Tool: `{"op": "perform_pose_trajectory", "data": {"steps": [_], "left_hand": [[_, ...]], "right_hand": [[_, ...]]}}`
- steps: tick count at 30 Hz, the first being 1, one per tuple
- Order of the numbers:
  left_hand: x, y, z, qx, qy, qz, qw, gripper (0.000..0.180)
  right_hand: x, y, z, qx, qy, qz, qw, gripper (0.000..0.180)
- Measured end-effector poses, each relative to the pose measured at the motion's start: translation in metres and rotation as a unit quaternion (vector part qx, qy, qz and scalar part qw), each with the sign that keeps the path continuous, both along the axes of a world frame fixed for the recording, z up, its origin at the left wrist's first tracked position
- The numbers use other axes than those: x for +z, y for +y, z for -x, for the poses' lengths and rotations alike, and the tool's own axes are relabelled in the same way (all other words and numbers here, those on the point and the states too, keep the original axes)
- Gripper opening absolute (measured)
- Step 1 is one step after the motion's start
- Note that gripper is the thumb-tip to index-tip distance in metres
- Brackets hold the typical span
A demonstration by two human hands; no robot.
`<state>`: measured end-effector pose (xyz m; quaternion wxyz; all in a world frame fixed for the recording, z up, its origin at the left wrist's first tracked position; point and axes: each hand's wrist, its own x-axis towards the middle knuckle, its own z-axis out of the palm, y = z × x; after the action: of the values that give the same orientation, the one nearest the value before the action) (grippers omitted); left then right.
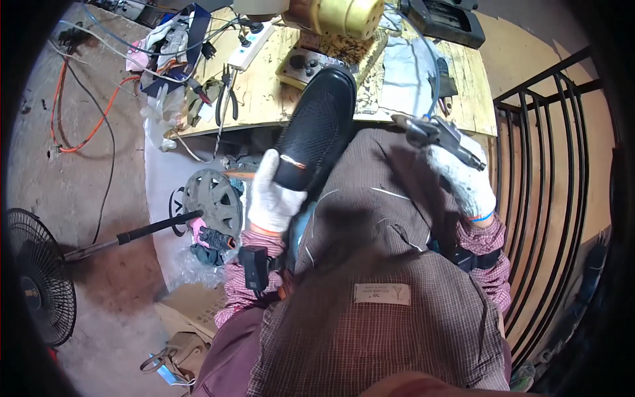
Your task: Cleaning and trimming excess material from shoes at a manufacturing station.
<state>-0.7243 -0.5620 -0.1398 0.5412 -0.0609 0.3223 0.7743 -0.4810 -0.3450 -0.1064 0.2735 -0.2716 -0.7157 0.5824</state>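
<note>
My left hand, in a white knit glove, is closed round the heel end of a black shoe with a woven-textured upper. The shoe's toe points up toward the bench, over its front edge, and a small shiny patch shows near the opening. My right hand, also gloved in white, grips a dark metal spray gun with a thin blue hose running up from it. The gun is apart from the shoe, to its right. Most of my right fingers are hidden behind the gun.
A worn wooden bench carries a yellow machine, a white power strip, pliers and a pale cloth. At right stands a black metal rack. A fan and a hubcap are at left.
</note>
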Motion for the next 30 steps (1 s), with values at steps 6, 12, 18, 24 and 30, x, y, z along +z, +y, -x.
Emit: {"op": "perform_pose_trajectory", "data": {"steps": [6,12,18,24,30], "left_hand": [[-0.041,0.025,-0.039,0.03,-0.013,-0.064,0.997,0.056],[-0.051,0.021,-0.035,-0.074,0.18,0.027,0.981,0.045],[-0.049,0.022,-0.035,-0.06,0.222,0.033,0.973,0.042],[-0.046,0.026,-0.041,-0.022,0.206,0.029,0.978,0.042],[-0.04,0.032,-0.042,0.015,0.164,0.033,0.986,0.044]], "right_hand": [[-0.022,0.017,0.052,0.028,0.036,-0.133,0.99,0.022],[-0.044,0.024,0.085,0.039,0.089,-0.195,0.976,0.026],[-0.027,0.025,0.099,0.024,0.026,-0.398,0.917,0.022],[-0.033,0.018,0.096,-0.024,0.042,-0.187,0.981,0.026],[-0.032,-0.032,0.035,-0.007,0.022,-0.406,0.913,0.018]]}}
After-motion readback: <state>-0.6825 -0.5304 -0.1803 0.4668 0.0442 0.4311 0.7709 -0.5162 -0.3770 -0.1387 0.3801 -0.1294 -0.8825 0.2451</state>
